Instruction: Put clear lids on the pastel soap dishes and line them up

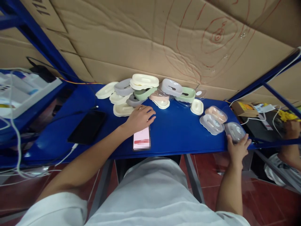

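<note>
At the table's right end my right hand (pixel 238 151) has its thumb and fingers around the near edge of a grey soap box (pixel 235 131) with a clear lid. Beside that box are another grey soap box (pixel 212 124) and a peach soap box (pixel 216 113), both lidded. My left hand (pixel 140 118) is palm down with its fingers stretched out, over the top end of a lit phone (pixel 141 140). Just beyond its fingers, a cream soap dish part (pixel 122 110) lies at the front of a pile of cream, grey, green and peach dish parts.
A black tablet (pixel 88 127) with cables lies left on the blue table (pixel 174 135). A cardboard wall (pixel 131 40) closes the back. Blue frame posts stand at both sides. A white tray (pixel 50 89) is far left; another person's hand (pixel 293 128) shows far right.
</note>
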A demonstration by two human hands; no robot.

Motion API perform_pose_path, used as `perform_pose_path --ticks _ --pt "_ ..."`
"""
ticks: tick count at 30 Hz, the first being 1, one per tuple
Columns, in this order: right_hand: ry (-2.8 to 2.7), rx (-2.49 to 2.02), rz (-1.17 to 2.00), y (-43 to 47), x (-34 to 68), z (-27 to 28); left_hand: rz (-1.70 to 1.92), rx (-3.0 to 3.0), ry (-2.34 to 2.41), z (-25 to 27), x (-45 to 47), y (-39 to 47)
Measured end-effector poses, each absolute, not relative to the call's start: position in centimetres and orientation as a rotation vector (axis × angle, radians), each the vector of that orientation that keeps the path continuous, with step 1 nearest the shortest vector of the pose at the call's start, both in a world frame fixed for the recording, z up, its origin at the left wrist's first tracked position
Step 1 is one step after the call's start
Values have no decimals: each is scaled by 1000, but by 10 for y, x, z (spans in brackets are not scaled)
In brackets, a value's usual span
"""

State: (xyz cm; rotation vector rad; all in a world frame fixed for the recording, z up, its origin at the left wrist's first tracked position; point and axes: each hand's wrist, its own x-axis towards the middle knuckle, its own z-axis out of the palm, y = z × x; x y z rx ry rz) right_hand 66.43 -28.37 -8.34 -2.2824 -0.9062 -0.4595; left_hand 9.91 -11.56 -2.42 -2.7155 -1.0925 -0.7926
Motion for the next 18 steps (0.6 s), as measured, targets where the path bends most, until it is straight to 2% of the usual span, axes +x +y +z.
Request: perform_pose_path --ticks 5,7,12,18 --pt "-996 -2134 -595 -237 637 -42 -803 -2703 -1093 -26 98 -115" --pt "-1378 -1911 -616 -200 603 -22 -788 -2700 -1078 -26 98 -116" --pt "-2127 -1648 -382 -88 512 -1 -753 -2709 -1054 -23 99 -121" --pt "-1967 -1607 -365 -44 503 -22 -672 -2713 -1083 -18 100 -125"
